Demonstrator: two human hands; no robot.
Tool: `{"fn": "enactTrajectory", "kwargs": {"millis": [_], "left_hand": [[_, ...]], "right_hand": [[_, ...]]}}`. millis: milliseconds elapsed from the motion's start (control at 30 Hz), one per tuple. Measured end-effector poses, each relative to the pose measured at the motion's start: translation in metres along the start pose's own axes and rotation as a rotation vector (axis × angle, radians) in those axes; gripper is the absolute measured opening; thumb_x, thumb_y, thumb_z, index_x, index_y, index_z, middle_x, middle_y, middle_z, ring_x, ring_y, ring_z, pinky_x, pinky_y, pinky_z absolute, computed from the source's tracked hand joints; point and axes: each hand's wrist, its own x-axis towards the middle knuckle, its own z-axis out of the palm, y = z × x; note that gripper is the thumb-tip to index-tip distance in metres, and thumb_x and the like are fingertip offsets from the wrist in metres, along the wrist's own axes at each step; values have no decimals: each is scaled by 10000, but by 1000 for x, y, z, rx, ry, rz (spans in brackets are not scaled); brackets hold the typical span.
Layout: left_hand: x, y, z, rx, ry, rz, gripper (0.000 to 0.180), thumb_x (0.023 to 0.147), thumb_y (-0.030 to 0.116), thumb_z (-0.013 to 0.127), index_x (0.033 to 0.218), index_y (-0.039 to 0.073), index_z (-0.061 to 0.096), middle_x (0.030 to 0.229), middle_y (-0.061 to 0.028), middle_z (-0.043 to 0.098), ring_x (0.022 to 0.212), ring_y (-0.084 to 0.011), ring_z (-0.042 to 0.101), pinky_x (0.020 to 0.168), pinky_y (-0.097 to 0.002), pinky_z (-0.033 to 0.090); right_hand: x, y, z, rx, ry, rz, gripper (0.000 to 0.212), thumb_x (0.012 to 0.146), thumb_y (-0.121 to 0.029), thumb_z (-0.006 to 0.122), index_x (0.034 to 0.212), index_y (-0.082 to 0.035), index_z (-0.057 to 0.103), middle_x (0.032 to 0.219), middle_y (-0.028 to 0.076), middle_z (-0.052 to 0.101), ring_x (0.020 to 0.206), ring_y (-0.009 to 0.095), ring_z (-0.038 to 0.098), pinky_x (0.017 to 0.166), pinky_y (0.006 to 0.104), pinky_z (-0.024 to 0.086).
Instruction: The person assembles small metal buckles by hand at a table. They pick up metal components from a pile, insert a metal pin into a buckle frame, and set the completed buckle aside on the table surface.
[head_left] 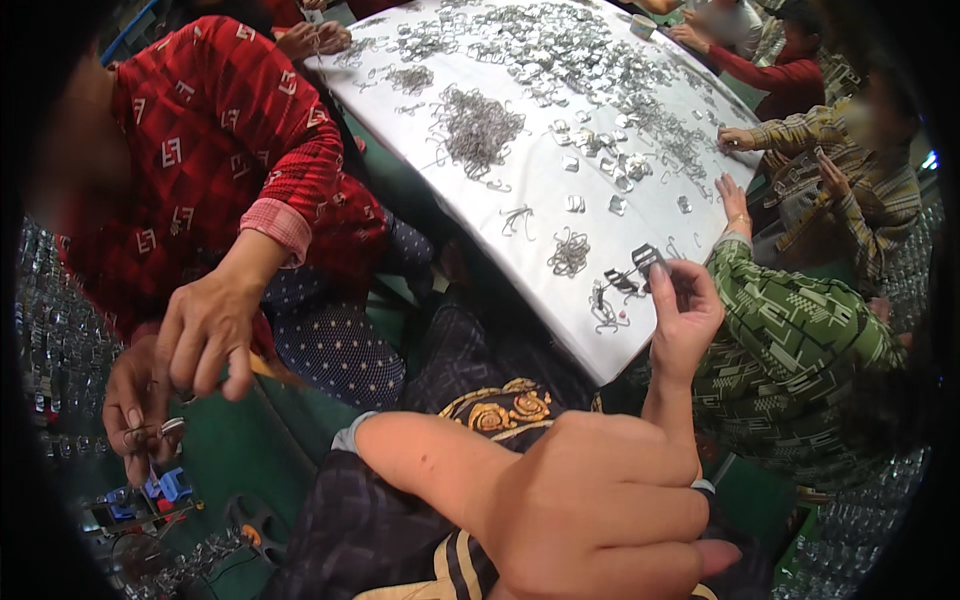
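My right hand (688, 312) is raised over the near corner of the white table (590, 345). Its thumb and fingers pinch a small dark slotted metal buckle (648, 258). My left hand (605, 510) is close and large at the bottom, its fingers folded in; whatever it may hold is hidden. Beneath the right hand's fingertips lie some dark wire hooks (606, 308) on the tabletop. A small heap of wire hooks (570, 254) sits just beyond them, with a few loose hooks (517, 220) farther left.
A big heap of wire hooks (478, 130) and many scattered silver metal plates (600, 150) cover the table farther off. At left, a person in red (230, 130) handles a small metal piece. A person in a green sleeve (790, 330) leans on the table's right edge.
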Motion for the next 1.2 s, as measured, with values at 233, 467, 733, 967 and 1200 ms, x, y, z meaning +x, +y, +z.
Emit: {"fn": "enactTrajectory", "kwargs": {"millis": [233,467,733,967,1200], "left_hand": [[-28,-82,-52,332,-255,-257,274,662,167,803,596,63,558,519,-54,444,469,-254,467,455,-341,374],[-143,-270,-184,1054,-132,-899,89,804,73,670,867,25,710,856,-138,691,792,-286,665,722,-350,516],[-146,-356,-184,1445,-711,-521,131,727,25,578,746,42,707,812,-136,665,825,-280,628,701,-343,542],[-130,-372,-187,1443,-803,-542,82,732,43,588,690,56,657,750,-126,675,735,-264,666,645,-362,550],[-115,-357,-205,1236,-586,-824,77,798,39,531,821,52,604,813,-140,659,787,-327,648,669,-424,527]], "right_hand": [[10,21,4,-36,7,11,101,829,8,675,908,28,616,808,32,623,732,74,570,522,193,482],[26,20,25,-44,-26,93,88,828,12,676,898,27,626,805,34,637,729,78,572,696,216,459],[22,35,42,-42,-93,95,78,803,21,688,870,15,649,800,24,650,737,78,567,697,219,453],[19,16,59,-74,-171,98,60,804,-14,687,841,19,653,748,34,660,684,76,577,666,228,469],[14,-3,82,-93,-160,159,61,796,-21,692,830,15,656,731,40,661,665,80,584,653,226,470]]}}
